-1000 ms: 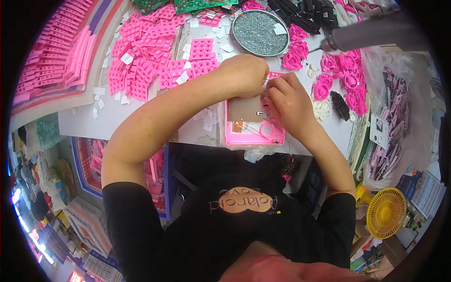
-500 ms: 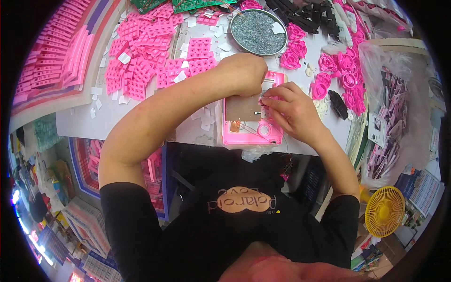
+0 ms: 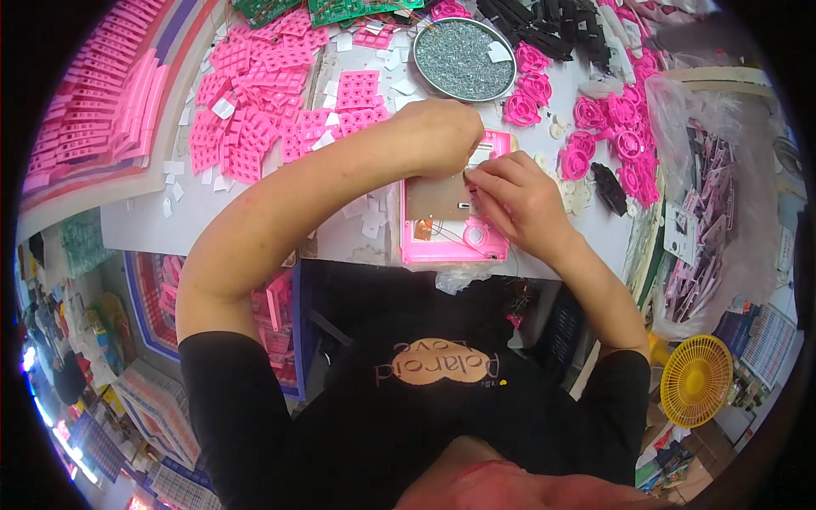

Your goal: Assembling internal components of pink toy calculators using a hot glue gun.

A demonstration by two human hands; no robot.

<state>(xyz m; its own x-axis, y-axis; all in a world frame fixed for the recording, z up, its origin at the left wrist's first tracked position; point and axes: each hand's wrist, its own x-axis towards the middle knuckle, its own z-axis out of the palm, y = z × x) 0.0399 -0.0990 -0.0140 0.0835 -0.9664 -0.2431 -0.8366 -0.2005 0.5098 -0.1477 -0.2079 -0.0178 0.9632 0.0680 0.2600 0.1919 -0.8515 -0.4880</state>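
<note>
In front of me on the table lies a pink plastic casing with a brown board in it. Thin wires and a round pink ring show at its near end. My left hand is curled into a fist over the board's far part; its fingertips, and whatever they grip, are hidden. At the board's right edge my right hand has thumb and fingers pinched together, close to the left hand. Anything between those fingertips is too small to make out.
Beyond the casing stands a round tray of small metal screws. Pink button panels lie heaped at the left, pink ring parts and black parts at the right. Green circuit boards are at the back. A yellow fan stands lower right.
My right hand's fingertips have moved slightly left and away from me, drawing closer together. My left hand stays curled over the board. The whole view has shifted a little.
</note>
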